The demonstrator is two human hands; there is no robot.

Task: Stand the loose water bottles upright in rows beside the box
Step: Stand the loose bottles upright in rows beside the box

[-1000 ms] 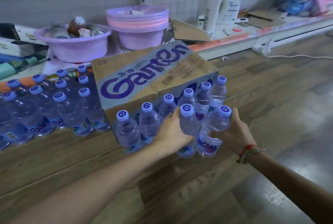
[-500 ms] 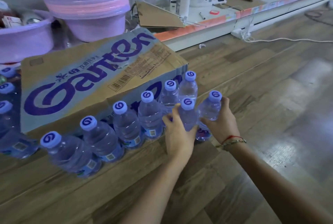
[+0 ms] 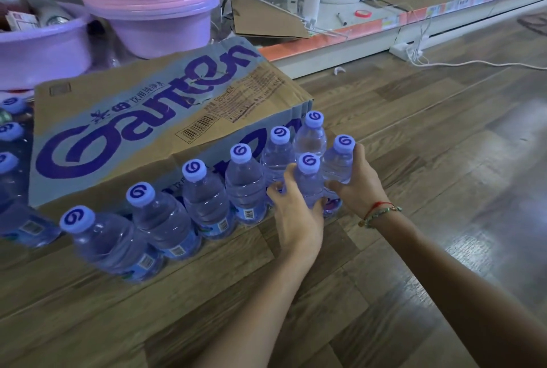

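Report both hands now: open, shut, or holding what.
Left hand: grips a clear plastic water bottle with a purple cap.
Right hand: grips the neighbouring clear purple-capped bottle.

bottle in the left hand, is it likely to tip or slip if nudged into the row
The bottle in the left hand looks full, so probably heavy for its size and fairly steady. It is tall and narrow, so a push near the cap could tip it. The smooth clear plastic may slip in the left hand.
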